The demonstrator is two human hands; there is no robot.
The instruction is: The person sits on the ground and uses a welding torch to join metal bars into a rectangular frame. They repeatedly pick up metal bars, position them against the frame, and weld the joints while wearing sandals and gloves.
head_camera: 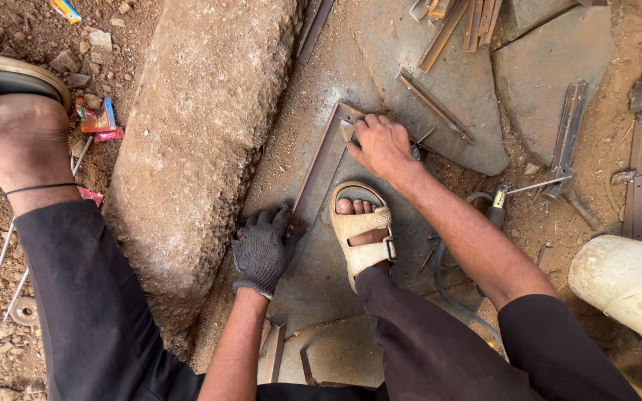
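Fingers (pixel 273 223) of the gloved left hand (pixel 263 249) are curled down onto the near end of a long rusty angle-iron bar (pixel 321 171), pinning it to the flat stone slab (pixel 321 275) right beside the big rough boulder (pixel 195 134). Just next to it, a foot in a tan sandal (pixel 362 230) stands on the slab. Further up, the bare right hand (pixel 382 146) has its fingers bent over the bar's far corner, gripping it there. Beyond that, loose metal strips (pixel 434 104) lie scattered, and a white plastic pipe (pixel 626 286) sits off right.
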